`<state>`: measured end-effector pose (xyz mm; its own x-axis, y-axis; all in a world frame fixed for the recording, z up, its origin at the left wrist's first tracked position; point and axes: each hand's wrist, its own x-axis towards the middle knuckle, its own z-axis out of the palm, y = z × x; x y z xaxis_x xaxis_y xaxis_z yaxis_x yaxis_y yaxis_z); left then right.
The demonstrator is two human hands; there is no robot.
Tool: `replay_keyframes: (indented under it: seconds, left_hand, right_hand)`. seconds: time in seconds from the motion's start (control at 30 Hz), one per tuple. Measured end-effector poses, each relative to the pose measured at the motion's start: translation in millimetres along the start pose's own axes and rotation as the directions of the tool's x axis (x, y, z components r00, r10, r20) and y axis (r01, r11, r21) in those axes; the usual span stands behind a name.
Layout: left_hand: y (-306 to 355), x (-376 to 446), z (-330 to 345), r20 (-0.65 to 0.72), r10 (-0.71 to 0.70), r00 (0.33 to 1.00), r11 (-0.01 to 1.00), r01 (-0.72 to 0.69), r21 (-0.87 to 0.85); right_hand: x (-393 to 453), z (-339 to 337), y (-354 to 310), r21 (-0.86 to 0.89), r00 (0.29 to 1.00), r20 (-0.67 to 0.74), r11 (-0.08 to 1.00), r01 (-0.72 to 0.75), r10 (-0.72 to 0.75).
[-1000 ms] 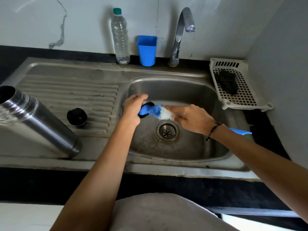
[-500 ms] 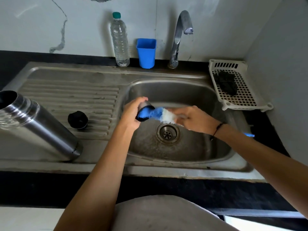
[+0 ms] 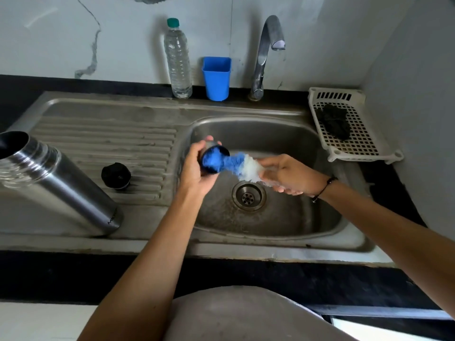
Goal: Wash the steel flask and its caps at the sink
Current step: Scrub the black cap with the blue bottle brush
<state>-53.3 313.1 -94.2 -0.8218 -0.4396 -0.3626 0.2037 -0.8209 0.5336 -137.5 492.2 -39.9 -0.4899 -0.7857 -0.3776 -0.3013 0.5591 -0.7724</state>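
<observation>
Gripping cap (image 3: 213, 160) w/ left hand (image 3: 194, 169), brush (image 3: 236, 164) handle hidden in right hand's (image 3: 290, 177) grasp.

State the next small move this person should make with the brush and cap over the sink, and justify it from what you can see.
Probably twist the brush around inside the cup cap. The left hand grips the cap over the sink basin, mouth facing the right hand, which holds the brush with its blue bristles already in the cap. No water runs from the tap, so rinsing likely comes later.
</observation>
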Motion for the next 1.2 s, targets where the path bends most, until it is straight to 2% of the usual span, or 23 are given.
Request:
replay_keyframes:
  seconds: [0.03,0.1,0.2,0.27,0.33,0.37,0.43,0.5,0.53,0.6,0.63,0.7,0.73,0.8,0.83,0.87,0.93,0.97,1.0,1.03,1.1,1.17,1.2]
  left_hand:
    - [-1,-2,0,0.07,0.006,0.998,0.985,0.006,-0.174]
    - [3,-3,2,0.065,-0.028,0.998,0.997,0.033,-0.069]
    - [18,4,5,-0.135,-0.041,0.99,0.872,0.101,0.478]
    - [21,2,10,-0.201,-0.028,0.979,0.801,0.143,0.582]
    - [13,2,10,-0.212,0.032,0.977,0.781,0.108,0.615]
    - [8,3,8,-0.18,0.065,0.982,0.813,0.052,0.58]
    - [2,0,4,-0.001,0.052,0.999,0.957,-0.049,0.288]
    - [1,-5,3,0.16,0.037,0.986,0.996,-0.023,-0.09]
    - [4,-7,4,0.162,0.004,0.987,0.996,0.011,-0.091]
    - [11,-5,8,-0.044,-0.064,0.997,0.923,0.076,0.377]
    - [14,-5,9,-0.16,-0.058,0.985,0.736,0.151,0.66]
    - [16,-9,9,-0.256,0.043,0.966,0.386,0.22,0.896]
    - [15,-9,10,-0.238,0.049,0.97,0.34,0.208,0.917]
    - [10,-8,9,-0.195,0.035,0.98,0.355,0.17,0.919]
    - [5,-7,5,-0.186,0.028,0.982,0.443,0.155,0.883]
    - [1,-6,3,-0.18,0.013,0.984,0.602,0.136,0.787]
    - [-4,-9,4,-0.09,-0.033,0.995,0.941,0.061,0.334]
    - [-6,-8,4,-0.025,-0.027,0.999,0.999,0.028,0.033]
    - [-6,-7,3,0.031,-0.019,0.999,0.988,0.024,-0.154]
    - [-3,-7,3,0.055,-0.03,0.998,0.988,0.038,-0.149]
    - [8,-5,4,-0.056,-0.067,0.996,0.925,0.083,0.371]
    - [17,-5,3,-0.18,-0.067,0.981,0.579,0.185,0.794]
    - [18,-5,2,-0.215,-0.065,0.974,0.508,0.218,0.833]
  right_hand:
    - [-1,-2,2,0.182,0.998,0.024,0.982,-0.053,0.05]
    - [1,-7,10,0.191,0.999,-0.009,0.98,-0.048,0.05]
    - [-5,-16,5,-0.348,0.983,-0.143,0.936,0.059,-0.115]
    - [-11,-17,1,-0.748,0.971,-0.131,0.662,0.034,-0.198]
    - [-11,-11,-3,-0.864,0.955,-0.107,0.501,0.048,-0.277]
    - [-10,-10,-4,-0.804,0.957,-0.11,0.59,0.074,-0.27]
    - [-7,-9,-2,-0.291,0.985,-0.07,0.948,0.13,-0.156]
    - [-7,-9,4,0.127,0.999,-0.003,0.991,0.039,-0.039]
    - [-8,-10,6,0.17,1.0,-0.006,0.985,0.018,-0.017]
    - [-11,-13,6,-0.072,0.994,-0.092,0.996,0.054,-0.061]
    - [-13,-16,4,-0.362,0.987,-0.115,0.93,0.067,-0.116]
    - [-16,-18,1,-0.84,0.977,-0.086,0.542,0.033,-0.194]
    - [-18,-16,-5,-0.922,0.973,-0.047,0.385,0.044,-0.224]
    - [-18,-13,-11,-0.961,0.959,0.022,0.259,0.098,-0.281]
    - [-15,-14,-12,-0.954,0.957,0.021,0.279,0.105,-0.288]
    - [-12,-16,-12,-0.909,0.958,-0.001,0.399,0.119,-0.288]
    - [-4,-15,-6,-0.575,0.975,-0.045,0.804,0.152,-0.216]
    - [-2,-14,-3,-0.322,0.985,-0.059,0.937,0.137,-0.164]
    - [-1,-14,0,-0.15,0.988,-0.077,0.982,0.118,-0.13]
    - [-1,-14,2,-0.116,0.987,-0.101,0.987,0.114,-0.126]
    - [-7,-18,1,-0.33,0.974,-0.149,0.937,0.115,-0.172]
    - [-15,-23,-2,-0.694,0.966,-0.133,0.717,0.069,-0.222]
    - [-17,-22,-4,-0.814,0.962,-0.101,0.578,0.066,-0.253]
